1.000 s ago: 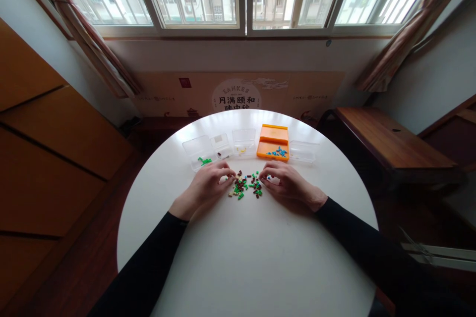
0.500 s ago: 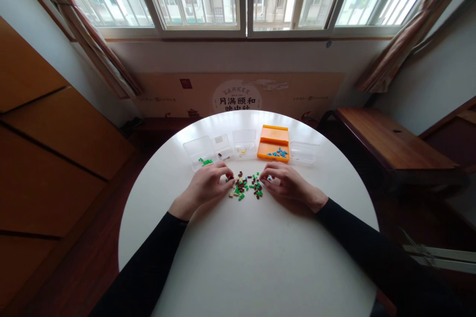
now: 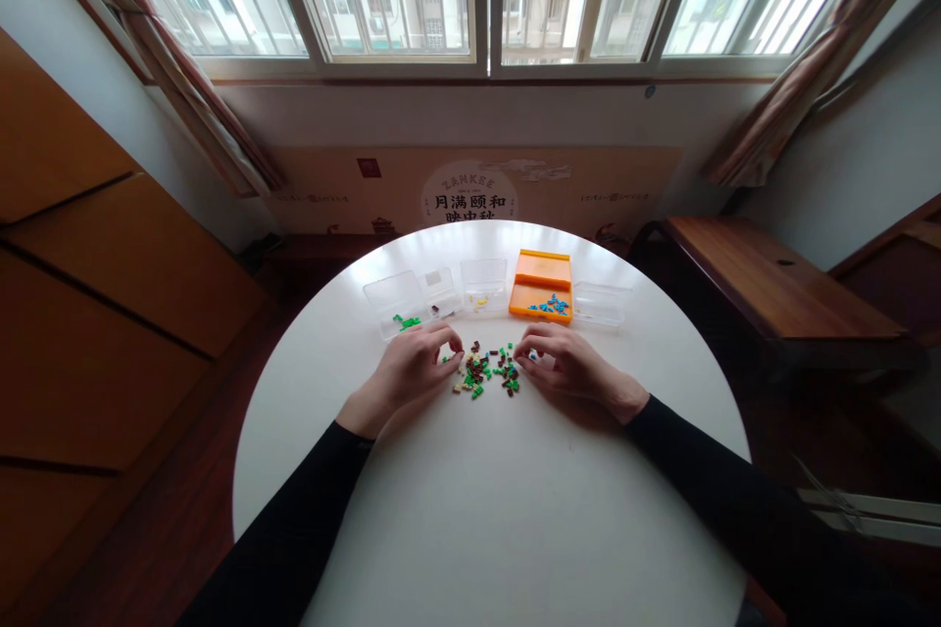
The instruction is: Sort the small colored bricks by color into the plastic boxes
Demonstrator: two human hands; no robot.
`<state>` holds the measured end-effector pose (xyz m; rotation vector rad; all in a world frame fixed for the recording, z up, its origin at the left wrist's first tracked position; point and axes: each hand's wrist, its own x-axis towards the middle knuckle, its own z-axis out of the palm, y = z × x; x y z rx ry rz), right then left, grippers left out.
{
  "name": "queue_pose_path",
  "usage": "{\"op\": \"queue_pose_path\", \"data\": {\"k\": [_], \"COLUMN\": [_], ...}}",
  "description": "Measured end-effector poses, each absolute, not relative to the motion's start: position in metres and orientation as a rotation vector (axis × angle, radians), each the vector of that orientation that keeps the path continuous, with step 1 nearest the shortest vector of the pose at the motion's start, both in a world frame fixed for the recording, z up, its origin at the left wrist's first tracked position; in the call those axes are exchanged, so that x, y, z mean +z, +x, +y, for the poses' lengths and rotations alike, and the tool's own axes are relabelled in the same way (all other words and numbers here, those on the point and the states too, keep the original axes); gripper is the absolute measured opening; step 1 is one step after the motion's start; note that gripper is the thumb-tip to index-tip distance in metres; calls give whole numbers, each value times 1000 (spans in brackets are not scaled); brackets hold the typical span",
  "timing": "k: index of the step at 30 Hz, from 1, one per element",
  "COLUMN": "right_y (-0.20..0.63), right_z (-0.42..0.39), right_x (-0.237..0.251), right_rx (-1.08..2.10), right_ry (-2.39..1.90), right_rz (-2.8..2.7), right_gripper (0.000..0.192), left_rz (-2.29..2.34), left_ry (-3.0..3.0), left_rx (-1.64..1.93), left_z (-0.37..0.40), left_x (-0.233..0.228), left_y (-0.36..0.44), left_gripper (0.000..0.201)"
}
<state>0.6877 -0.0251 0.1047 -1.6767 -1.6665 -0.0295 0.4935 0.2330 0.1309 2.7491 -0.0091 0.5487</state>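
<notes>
Both hands rest low on the round white table (image 3: pixel 507 509), one on each side of a small heap of tiny bricks (image 3: pixel 485 370), a placing that lets either reach into it. The left hand (image 3: pixel 412 367) lies at the heap's left edge, fingers curled and fingertips drawn together at the nearest pieces; whether it pinches one I cannot tell, the pieces being too small. The right hand (image 3: pixel 569 362) sits at the heap's right edge in a like pose, thumb and forefinger closed toward a small blue piece (image 3: pixel 530 355), though contact is unclear. The heap, a mix of green, brown and pale bits, lies between the two sets of fingertips, touching or just beside them. Beyond it, on the far side of the table, a row of shallow boxes stands within easy reach: a clear box with green pieces (image 3: pixel 397 306) at far left, two more clear boxes (image 3: pixel 483 285) in the middle, an orange box with blue pieces (image 3: pixel 542 286) right of centre, and a further clear box (image 3: pixel 601 304) at the right end. Each box seems to hold one colour, which would fit their placing in a line just behind the heap.
</notes>
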Motion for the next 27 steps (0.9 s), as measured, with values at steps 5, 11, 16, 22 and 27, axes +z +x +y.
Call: {"op": "queue_pose_path", "data": {"k": [5, 11, 16, 22, 27], "right_y": [688, 688, 688, 686, 686], "right_z": [-26, -25, -25, -25, -24], "right_x": [105, 105, 105, 106, 104], "right_rx": [-17, -19, -20, -14, -6], "right_ry": [-1680, -1676, -1667, -1672, -1671], "right_rz": [-1661, -1658, -1656, -1658, -1661], "right_gripper": [6, 6, 6, 6, 6], "left_rz": [16, 92, 175, 384, 511], "left_ry": [2761, 2771, 2774, 2768, 2791], "left_rx": [608, 787, 873, 984, 1028], "left_z": [237, 239, 237, 242, 250], "left_x": [128, 129, 135, 136, 134], "left_y": [494, 498, 498, 499, 503], "left_gripper": [10, 13, 19, 19, 14]}}
